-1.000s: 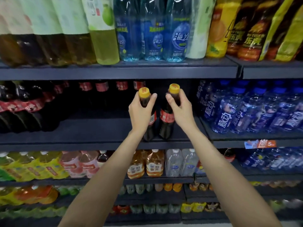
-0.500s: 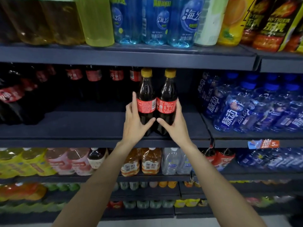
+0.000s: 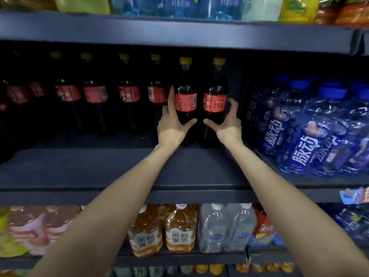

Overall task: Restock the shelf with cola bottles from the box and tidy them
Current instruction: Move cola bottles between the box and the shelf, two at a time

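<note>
Two cola bottles with yellow caps and red labels stand upright side by side deep on the dark middle shelf (image 3: 123,172). My left hand (image 3: 172,124) grips the left cola bottle (image 3: 186,100) around its lower body, fingers on its left side and thumb across the front. My right hand (image 3: 227,120) grips the right cola bottle (image 3: 215,100) the same way, fingers curled round its right side. A row of several more cola bottles (image 3: 95,94) lines the back of the shelf to the left. The box is out of view.
Blue drink bottles (image 3: 307,136) fill the same shelf on the right, some leaning. The upper shelf edge (image 3: 179,33) hangs just above the caps. Below stand tea bottles (image 3: 163,230), water bottles (image 3: 225,228) and wrapped packs at left.
Both hands slid from the bottle necks down to the bodies and pushed the two bottles further back on the shelf, level with the back row. The camera moved closer.
</note>
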Tool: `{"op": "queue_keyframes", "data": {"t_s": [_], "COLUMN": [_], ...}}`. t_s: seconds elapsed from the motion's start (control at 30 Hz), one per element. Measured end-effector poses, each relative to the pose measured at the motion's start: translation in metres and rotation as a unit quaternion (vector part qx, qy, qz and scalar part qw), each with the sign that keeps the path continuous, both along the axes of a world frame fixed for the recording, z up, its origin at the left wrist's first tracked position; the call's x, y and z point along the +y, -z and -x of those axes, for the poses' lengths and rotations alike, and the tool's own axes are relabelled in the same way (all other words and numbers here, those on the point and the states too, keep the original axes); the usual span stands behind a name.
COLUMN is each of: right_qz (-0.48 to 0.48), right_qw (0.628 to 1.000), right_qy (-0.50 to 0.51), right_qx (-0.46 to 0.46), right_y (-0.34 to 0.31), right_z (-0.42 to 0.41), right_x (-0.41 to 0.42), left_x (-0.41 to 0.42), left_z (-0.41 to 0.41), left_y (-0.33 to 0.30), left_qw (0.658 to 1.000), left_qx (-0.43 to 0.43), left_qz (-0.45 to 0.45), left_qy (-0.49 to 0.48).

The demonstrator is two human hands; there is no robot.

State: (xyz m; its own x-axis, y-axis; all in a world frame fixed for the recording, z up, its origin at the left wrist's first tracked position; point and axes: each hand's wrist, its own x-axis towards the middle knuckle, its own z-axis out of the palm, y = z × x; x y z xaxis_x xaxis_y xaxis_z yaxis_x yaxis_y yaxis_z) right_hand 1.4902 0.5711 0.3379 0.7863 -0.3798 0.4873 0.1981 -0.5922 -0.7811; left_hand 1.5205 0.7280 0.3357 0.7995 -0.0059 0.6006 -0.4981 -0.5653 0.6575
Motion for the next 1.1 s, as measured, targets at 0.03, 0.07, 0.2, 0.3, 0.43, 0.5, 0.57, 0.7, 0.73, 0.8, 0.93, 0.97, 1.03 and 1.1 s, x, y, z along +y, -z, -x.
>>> {"op": "queue_keyframes", "data": {"t_s": [0.03,0.07,0.2,0.3,0.43,0.5,0.57,0.7,0.73,0.8,0.93,0.97,1.03,1.1], "right_qz": [0.006,0.01,-0.004,-0.016,0.007,0.044,0.096,0.2,0.222,0.268,0.333,0.334,0.334,0.322], "right_qw": [1.0,1.0,1.0,0.999,0.999,0.993,0.979,0.956,0.952,0.946,0.935,0.937,0.936,0.933], "right_qy": [0.006,0.009,-0.007,-0.028,-0.012,0.031,0.072,0.076,0.071,0.068,0.089,0.093,0.11,0.147], "right_qx": [0.003,0.002,-0.003,-0.005,0.033,0.106,0.163,0.201,0.2,0.171,0.082,0.052,-0.01,-0.07], "right_y": [-0.002,-0.003,-0.003,0.0,0.002,-0.001,-0.007,-0.017,-0.019,-0.024,-0.039,-0.04,-0.038,-0.029], "right_z": [-0.01,-0.018,-0.047,-0.056,-0.059,-0.053,-0.041,-0.006,0.006,0.033,0.101,0.121,0.167,0.217], "right_x": [-0.005,-0.008,-0.01,-0.005,-0.002,-0.001,0.0,0.003,0.004,0.004,0.0,-0.002,-0.007,-0.016], "left_x": [-0.004,-0.007,-0.015,-0.017,-0.014,-0.013,-0.012,-0.007,-0.005,0.0,-0.001,-0.002,-0.006,-0.012], "left_z": [-0.007,-0.013,-0.029,-0.033,-0.028,-0.021,-0.012,0.018,0.028,0.048,0.105,0.123,0.162,0.202], "left_y": [-0.001,-0.003,-0.006,-0.006,-0.008,-0.009,-0.012,-0.024,-0.027,-0.033,-0.052,-0.055,-0.055,-0.047], "left_qw": [1.0,1.0,1.0,0.999,0.997,0.995,0.988,0.97,0.966,0.962,0.966,0.971,0.98,0.98], "left_qx": [0.005,0.009,0.012,0.027,0.044,0.071,0.124,0.213,0.223,0.221,0.196,0.175,0.122,0.071], "left_qz": [-0.01,-0.019,-0.027,-0.014,-0.036,-0.063,-0.079,-0.099,-0.113,-0.134,-0.111,-0.097,-0.045,0.016], "left_qy": [-0.007,-0.011,0.001,0.043,0.052,0.042,0.039,0.062,0.071,0.089,0.125,0.132,0.151,0.184]}}
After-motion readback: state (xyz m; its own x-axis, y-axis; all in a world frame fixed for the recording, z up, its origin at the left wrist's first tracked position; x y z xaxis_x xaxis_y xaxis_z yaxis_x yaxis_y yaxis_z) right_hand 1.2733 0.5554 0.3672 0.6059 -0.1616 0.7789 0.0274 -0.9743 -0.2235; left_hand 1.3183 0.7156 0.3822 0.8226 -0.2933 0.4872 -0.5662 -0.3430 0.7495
